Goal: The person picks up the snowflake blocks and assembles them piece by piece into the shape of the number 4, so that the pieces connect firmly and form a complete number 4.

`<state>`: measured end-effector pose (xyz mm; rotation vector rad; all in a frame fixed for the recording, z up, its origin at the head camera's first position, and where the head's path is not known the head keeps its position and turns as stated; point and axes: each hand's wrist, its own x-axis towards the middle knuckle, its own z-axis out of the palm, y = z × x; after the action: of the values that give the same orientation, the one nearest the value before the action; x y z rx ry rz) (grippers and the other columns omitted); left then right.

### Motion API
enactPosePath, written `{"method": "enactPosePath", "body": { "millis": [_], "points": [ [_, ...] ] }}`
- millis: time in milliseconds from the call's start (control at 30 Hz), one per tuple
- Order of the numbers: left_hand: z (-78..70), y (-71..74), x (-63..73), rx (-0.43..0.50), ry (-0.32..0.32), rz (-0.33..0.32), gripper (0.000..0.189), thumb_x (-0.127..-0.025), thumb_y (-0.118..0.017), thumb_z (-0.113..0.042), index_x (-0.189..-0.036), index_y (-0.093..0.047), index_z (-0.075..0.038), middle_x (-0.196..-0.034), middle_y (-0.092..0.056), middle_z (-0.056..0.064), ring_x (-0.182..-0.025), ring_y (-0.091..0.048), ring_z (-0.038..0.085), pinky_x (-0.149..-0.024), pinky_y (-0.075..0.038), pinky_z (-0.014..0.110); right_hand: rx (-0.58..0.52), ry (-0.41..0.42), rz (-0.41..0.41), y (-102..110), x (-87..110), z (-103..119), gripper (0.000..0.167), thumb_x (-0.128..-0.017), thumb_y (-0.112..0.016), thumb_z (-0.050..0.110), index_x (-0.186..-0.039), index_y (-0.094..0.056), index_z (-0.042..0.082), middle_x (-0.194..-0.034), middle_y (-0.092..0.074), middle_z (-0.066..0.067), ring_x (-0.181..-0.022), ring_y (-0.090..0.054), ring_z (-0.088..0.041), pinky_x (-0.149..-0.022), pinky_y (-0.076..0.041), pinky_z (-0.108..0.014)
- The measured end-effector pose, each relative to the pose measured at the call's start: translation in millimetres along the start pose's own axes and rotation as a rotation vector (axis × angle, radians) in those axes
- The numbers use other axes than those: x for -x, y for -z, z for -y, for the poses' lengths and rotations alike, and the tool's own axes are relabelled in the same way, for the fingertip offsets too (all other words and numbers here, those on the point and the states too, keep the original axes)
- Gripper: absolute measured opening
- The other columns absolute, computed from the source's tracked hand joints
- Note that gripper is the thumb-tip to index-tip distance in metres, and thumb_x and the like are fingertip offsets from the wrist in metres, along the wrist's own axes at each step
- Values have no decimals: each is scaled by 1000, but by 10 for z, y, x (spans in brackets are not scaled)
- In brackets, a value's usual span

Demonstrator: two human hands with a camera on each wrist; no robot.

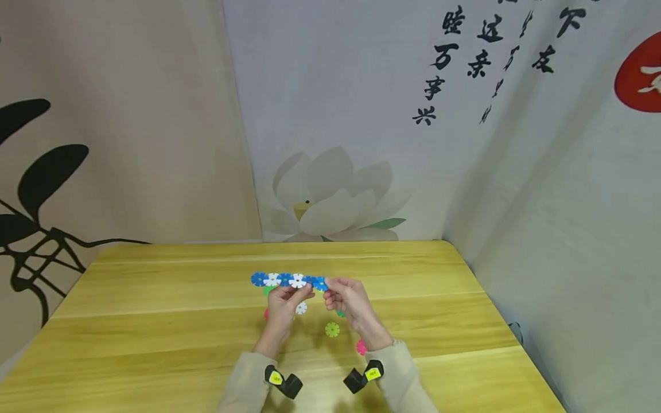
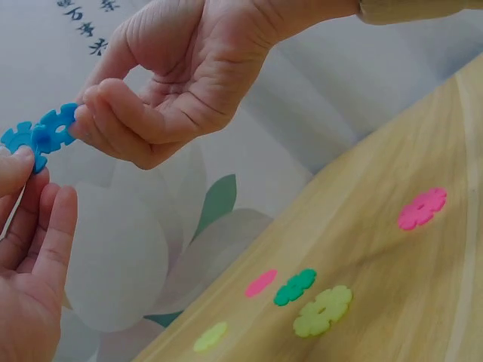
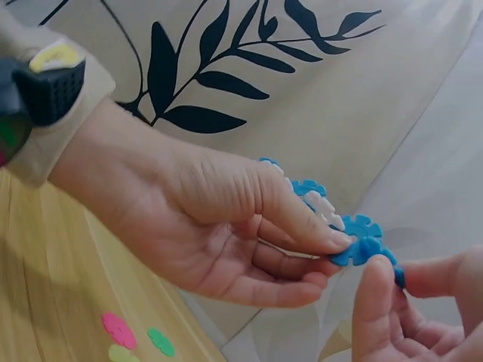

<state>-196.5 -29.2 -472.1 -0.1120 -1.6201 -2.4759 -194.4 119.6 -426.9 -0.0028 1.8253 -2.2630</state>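
A straight chain of blue and white notched snowflake discs is held up above the table. My left hand pinches it near its right end, between thumb and fingers. At that end my right hand pinches a blue snowflake disc, fingertips close to those of the left hand. In the left wrist view this disc meets another blue one at an angle; how deep the slots sit cannot be told. The right wrist view shows the left hand's thumb on a blue disc, with white and blue discs running behind it.
Loose discs lie on the wooden table below the hands: a white one, a yellow-green one, a pink one and a partly hidden green one. A printed curtain hangs behind the table's far edge.
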Motion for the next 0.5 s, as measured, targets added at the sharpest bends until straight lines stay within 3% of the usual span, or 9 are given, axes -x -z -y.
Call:
{"method": "enactPosePath", "body": {
  "millis": [233,500],
  "points": [
    [-25,32,-15,29,1,-60,15,-80,-71,0,-84,-64,14,-71,-69,3,-64,-67,14,-73,-57,30,88,61,-27,56,-36,-20,24,-95,-55,19,-84,-59,-2,-67,-59,-2,-56,-57,-9,-53,-52,-18],
    [-36,84,-33,78,-5,-86,17,-80,-71,0,-82,-62,15,-71,-68,3,-65,-67,15,-70,-58,30,248,140,-102,298,-105,-102,27,-94,-57,14,-95,-60,-14,-75,-63,-6,-63,-61,-12,-60,-56,-25]
  ]
}}
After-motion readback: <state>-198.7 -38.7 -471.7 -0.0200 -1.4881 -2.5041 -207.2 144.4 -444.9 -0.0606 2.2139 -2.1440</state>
